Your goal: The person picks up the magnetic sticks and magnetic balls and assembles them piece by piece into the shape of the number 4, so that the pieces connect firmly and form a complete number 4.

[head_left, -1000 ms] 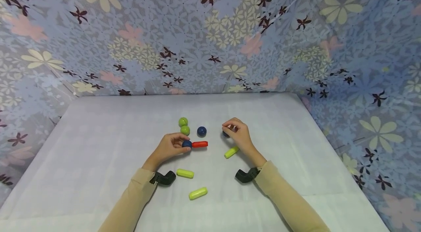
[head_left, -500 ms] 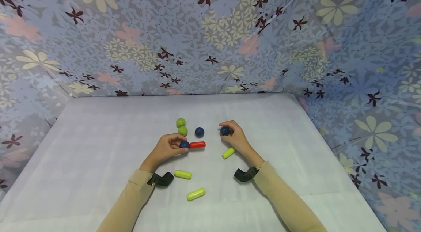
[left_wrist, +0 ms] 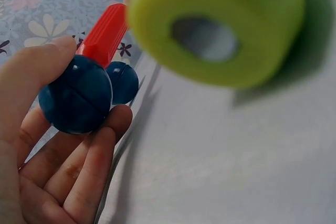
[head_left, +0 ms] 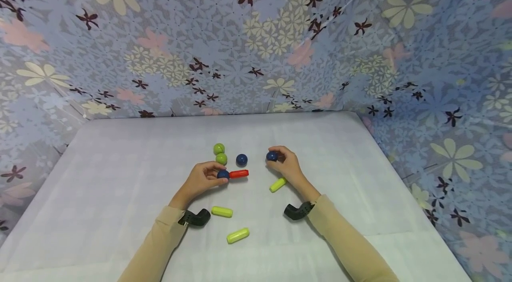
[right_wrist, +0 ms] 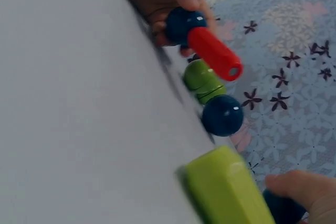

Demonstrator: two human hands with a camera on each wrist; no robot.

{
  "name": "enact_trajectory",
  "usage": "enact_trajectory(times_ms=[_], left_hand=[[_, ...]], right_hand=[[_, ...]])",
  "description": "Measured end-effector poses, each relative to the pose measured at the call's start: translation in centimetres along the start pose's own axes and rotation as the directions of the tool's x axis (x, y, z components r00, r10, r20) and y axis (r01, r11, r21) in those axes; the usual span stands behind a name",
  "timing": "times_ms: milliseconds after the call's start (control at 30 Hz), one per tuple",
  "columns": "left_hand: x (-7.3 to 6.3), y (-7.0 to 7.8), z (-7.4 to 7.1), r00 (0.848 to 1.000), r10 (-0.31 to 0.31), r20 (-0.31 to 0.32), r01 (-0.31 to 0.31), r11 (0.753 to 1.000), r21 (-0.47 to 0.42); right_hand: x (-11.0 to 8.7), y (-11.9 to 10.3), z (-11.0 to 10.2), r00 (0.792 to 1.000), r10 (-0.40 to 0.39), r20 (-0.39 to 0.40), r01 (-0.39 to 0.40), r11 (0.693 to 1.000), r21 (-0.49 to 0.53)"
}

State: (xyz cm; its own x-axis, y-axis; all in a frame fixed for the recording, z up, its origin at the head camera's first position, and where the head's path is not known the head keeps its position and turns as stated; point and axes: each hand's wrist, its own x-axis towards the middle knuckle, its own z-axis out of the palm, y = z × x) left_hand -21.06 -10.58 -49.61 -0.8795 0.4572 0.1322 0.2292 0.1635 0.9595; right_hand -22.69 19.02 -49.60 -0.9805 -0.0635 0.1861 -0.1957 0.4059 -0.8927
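My left hand point(head_left: 203, 180) pinches a dark blue ball point(left_wrist: 76, 95) between thumb and fingers. A red ridged rod point(head_left: 239, 174) is joined to that ball and points right, towards the other hand; its end has a hole, seen in the right wrist view. My right hand point(head_left: 289, 165) grips a second blue ball point(head_left: 272, 156) at its fingertips, thumb nearest me. Between the hands, a little farther back, a third blue ball point(head_left: 242, 160) lies on the table. Below the right hand is a yellow-green rod point(head_left: 278, 185), one end close to the wrist.
Two green balls point(head_left: 221, 159) sit together just beyond the left hand. Nearer me lie two more yellow-green rods, one by the left wrist point(head_left: 222, 212) and another rod point(head_left: 238, 235) farther forward. A floral cloth point(head_left: 256, 51) stands behind the white table point(head_left: 120, 175).
The right hand, earlier bent over its blue ball, has turned so the ball now shows at its fingertips. The left hand keeps its hold; the view has shifted slightly.
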Motion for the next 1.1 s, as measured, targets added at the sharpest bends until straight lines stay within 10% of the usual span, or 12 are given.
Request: enact_trajectory(times_ms=[233,1100], left_hand=[[0.5,0.1,-0.1,0.999,-0.030,-0.020,0.030,1.000,0.005],[0.0,-0.2,0.0,0.999,-0.042,-0.015,0.043,0.999,0.018]], right_hand=[[-1.0,-3.3,-0.3,0.999,-0.041,0.010,0.041,0.999,0.013],[-2.1,-2.3,2.1,0.970,-0.200,0.136,0.190,0.979,0.078]])
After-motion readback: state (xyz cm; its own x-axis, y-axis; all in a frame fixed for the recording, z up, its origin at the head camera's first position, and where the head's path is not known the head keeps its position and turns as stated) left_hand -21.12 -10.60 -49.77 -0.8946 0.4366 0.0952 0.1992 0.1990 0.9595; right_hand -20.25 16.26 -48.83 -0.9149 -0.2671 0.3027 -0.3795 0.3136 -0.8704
